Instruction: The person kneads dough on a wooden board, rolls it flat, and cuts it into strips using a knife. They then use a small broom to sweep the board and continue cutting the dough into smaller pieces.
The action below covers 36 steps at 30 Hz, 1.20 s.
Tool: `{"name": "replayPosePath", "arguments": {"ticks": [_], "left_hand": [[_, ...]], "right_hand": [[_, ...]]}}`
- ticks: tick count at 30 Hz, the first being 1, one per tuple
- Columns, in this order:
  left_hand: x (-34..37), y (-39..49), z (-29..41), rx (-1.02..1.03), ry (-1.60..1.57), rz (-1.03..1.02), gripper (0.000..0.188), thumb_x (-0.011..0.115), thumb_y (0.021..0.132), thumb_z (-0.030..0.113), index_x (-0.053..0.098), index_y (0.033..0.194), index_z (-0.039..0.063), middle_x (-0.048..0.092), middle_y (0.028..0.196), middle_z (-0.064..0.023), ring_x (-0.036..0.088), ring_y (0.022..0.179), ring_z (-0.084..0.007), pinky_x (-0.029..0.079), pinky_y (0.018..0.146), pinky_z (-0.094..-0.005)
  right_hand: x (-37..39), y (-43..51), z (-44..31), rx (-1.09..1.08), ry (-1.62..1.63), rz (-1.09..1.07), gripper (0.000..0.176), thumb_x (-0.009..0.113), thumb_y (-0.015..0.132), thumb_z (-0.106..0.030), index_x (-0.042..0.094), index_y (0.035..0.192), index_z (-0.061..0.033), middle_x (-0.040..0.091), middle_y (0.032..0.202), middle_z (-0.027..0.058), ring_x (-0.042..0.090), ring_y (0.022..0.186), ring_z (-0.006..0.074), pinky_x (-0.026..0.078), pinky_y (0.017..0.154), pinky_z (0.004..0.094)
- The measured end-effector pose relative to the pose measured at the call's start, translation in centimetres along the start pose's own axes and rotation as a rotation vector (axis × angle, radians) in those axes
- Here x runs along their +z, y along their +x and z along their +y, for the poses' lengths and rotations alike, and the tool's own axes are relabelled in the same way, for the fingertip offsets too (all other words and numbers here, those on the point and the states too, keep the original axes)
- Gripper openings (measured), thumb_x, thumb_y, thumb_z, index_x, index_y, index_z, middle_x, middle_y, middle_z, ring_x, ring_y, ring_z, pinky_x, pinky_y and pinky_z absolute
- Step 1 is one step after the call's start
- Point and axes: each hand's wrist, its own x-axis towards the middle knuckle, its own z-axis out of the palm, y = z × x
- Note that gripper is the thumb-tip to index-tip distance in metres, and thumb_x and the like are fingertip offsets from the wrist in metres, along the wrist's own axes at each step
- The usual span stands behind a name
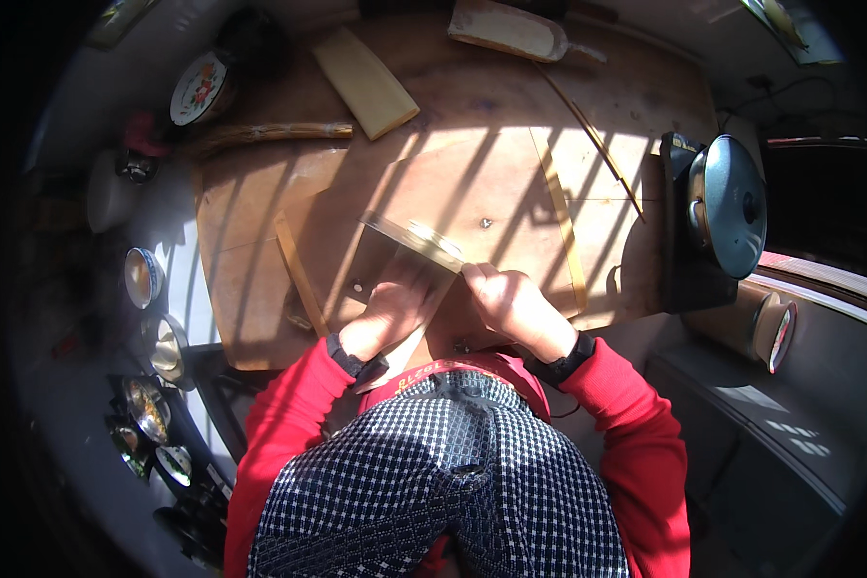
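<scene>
A flat rectangular panel with a pale, shiny upper edge (419, 242) is tilted over the wooden work board (477, 173) in front of me; its material is hard to tell. My right hand (509, 300) grips its right corner, fingers curled in. My left hand (394, 307) is at the panel's near face, and its fingers are blurred and partly hidden, so whether they hold it cannot be seen. Left of my left hand lies a narrow wooden strip (300, 274). Another wooden strip (563, 224) lies beyond my right hand.
At the back are a folded yellowish sheet (365, 87), a scoop-shaped wooden tray (509, 32) and thin sticks (592, 137). A lidded pan (730, 206) stands at the right. A stalk bundle (274, 132), a floral enamel basin (201, 88) and several bowls are at the left.
</scene>
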Motion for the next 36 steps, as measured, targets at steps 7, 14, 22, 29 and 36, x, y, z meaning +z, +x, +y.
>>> {"name": "replayPosePath", "arguments": {"ticks": [7, 14, 22, 29, 36], "left_hand": [[-0.4, 0.1, 0.2, 0.067, 0.024, 0.1, 0.034, 0.059, 0.073, 0.014, 0.056, 0.102, -0.002, 0.051, 0.109, -0.0201, 0.048, 0.104, -0.0356, 0.041, 0.088, -0.042], [-0.6, 0.0, 0.1, 0.068, -0.048, 0.032, 0.028, 0.057, 0.075, 0.013, 0.059, 0.101, 0.002, 0.053, 0.106, -0.0202, 0.048, 0.1, -0.0383, 0.039, 0.089, -0.044], [-0.8, 0.0, 0.1, 0.081, -0.049, 0.084, 0.027, 0.057, 0.076, 0.015, 0.06, 0.099, 0.002, 0.054, 0.103, -0.0207, 0.049, 0.097, -0.0398, 0.04, 0.088, -0.0441], [0.6, -0.8, -0.5, 0.014, 0.061, -0.038, 0.031, 0.057, 0.074, 0.017, 0.057, 0.1, -0.001, 0.053, 0.103, -0.0207, 0.049, 0.099, -0.0385, 0.041, 0.088, -0.0434], [0.0, -0.2, 0.0, 0.048, -0.01, 0.127, 0.038, 0.056, 0.074, 0.016, 0.054, 0.105, -0.006, 0.052, 0.107, -0.0218, 0.048, 0.103, -0.0377, 0.038, 0.091, -0.0439]], "right_hand": [[-2.6, -2.3, 0.4, -0.03, 0.095, -0.017, 0.025, 0.05, 0.07, 0.003, 0.047, 0.094, 0.003, 0.054, 0.08, 0.0179, 0.057, 0.058, 0.0331, 0.046, 0.049, 0.039], [-3.1, -4.6, -0.9, -0.008, 0.044, -0.134, 0.014, 0.047, 0.074, 0.004, 0.046, 0.088, 0.0032, 0.051, 0.069, 0.0158, 0.053, 0.053, 0.0317, 0.043, 0.047, 0.0376], [-3.4, -3.9, -1.0, -0.099, 0.003, -0.063, 0.005, 0.046, 0.077, -0.002, 0.047, 0.081, 0.0, 0.05, 0.064, 0.0133, 0.053, 0.05, 0.0278, 0.042, 0.045, 0.0364], [0.1, -0.6, -0.6, -0.012, 0.087, -0.066, 0.006, 0.047, 0.076, -0.005, 0.047, 0.081, -0.002, 0.055, 0.068, 0.0125, 0.058, 0.055, 0.0266, 0.047, 0.048, 0.0357], [-0.8, -0.6, 0.0, 0.016, 0.026, 0.014, 0.01, 0.049, 0.073, -0.005, 0.046, 0.083, -0.0029, 0.053, 0.068, 0.0129, 0.057, 0.054, 0.0285, 0.046, 0.047, 0.0367]]}}
